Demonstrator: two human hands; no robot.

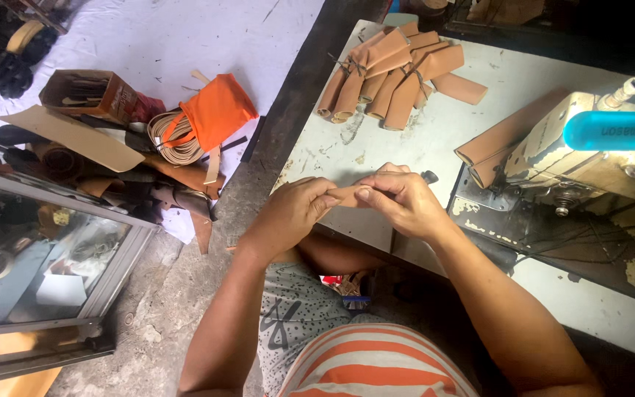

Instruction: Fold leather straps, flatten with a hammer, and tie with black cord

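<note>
Both hands meet over the near edge of a worn white sewing table (406, 140). My left hand (288, 213) and my right hand (398, 200) pinch a small tan leather piece (345, 195) between their fingertips, one hand at each end. Most of the piece is hidden by my fingers. A pile of folded tan leather pieces (395, 73), some tied in bundles, lies at the table's far side.
An old cream sewing machine (589, 147) with a turquoise part stands at the right, a tan strip (497, 143) beside it. On the floor to the left lie an orange cloth bag (214, 114), coiled tan strapping, a cardboard box (86, 92), scraps and a glass-fronted case (45, 257).
</note>
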